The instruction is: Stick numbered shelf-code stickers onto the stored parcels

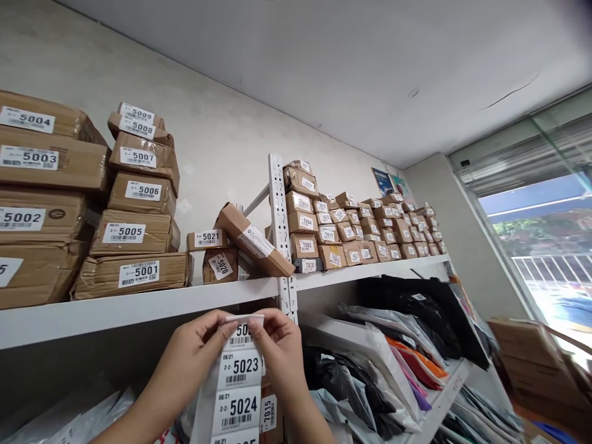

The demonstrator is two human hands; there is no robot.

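A strip of printed number labels hangs between my hands, with 5023 and 5024 readable on it. My left hand pinches the top left of the strip. At the top right edge, my right hand grips it, the thumb covering part of the uppermost label. Just above, on the white shelf, a long cardboard box leans at a slant without a number label in sight. Beside it a small box marked 5021 rests on top of a box marked 5020.
Stacked cardboard boxes line the upper shelf at left. More small boxes fill the shelf to the right, past a white upright post. Below lie plastic-wrapped parcels. Large cartons stand by the window.
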